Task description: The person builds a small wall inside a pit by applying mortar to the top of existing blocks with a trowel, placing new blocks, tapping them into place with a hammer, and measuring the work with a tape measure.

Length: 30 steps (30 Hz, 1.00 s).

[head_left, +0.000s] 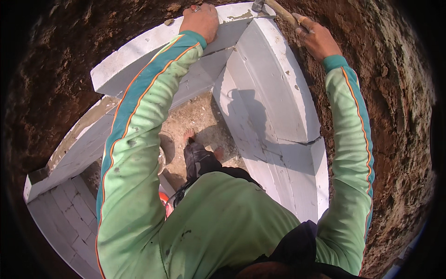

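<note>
My right hand [318, 39] is closed round the wooden handle [283, 12] of a hammer. The grey hammer head [258, 5] is at the corner where two walls of pale blocks meet, by the end of a long white block [139, 51]. On that block's top lies my left hand [201, 22], its fingers curled over the far edge and partly hidden. Something small and reddish shows at its fingertips. Grey mortar [239, 16] is smeared on the block between my hands.
Rough brown earth [395, 102] rises close behind the walls. The right wall [283, 79] carries my shadow. A lower block course [79, 130] with mortar on top runs left. My bare feet [189, 135] stand on sandy ground [204, 111], near a partly hidden round container [161, 160].
</note>
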### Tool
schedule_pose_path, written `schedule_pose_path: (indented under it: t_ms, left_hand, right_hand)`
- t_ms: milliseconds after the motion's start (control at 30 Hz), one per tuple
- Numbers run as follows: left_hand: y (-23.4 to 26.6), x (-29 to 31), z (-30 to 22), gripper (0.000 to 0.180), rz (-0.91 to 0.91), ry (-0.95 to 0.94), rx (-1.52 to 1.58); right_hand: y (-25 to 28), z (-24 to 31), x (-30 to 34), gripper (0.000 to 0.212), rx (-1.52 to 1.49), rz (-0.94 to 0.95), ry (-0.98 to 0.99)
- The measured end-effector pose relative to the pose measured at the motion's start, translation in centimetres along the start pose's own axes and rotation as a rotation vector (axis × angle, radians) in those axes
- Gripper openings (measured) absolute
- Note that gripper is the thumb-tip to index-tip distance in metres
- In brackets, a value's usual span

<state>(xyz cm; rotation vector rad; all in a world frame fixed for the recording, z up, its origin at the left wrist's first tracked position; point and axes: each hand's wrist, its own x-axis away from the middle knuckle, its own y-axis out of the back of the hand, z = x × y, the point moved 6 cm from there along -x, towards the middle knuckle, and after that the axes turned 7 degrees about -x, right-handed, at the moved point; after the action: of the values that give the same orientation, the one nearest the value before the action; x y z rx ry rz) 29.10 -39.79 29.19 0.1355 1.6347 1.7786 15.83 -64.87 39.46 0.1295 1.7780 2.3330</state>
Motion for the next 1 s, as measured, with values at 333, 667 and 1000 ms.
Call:
schedule_pose_path:
  t_ms: [333, 667, 1000]
  left_hand:
    - [-2.3, -2.3, 0.8, 0.056, 0.074, -0.139, 0.172]
    - [12.0, 19.2, 19.9, 0.063, -0.821, 0.060, 0.658]
    - [-6.4, 27.5, 24.6, 0.101, -0.689, 0.670, 1.203]
  right_hand:
    - [-2.4, -1.1, -1.8, 0.051, 0.049, -0.014, 0.034]
    - [-3.1, -3.1, -1.0, 0.054, -0.020, -0.030, 0.023]
    - [-1.8, 1.4, -1.1, 0.054, 0.034, 0.010, 0.023]
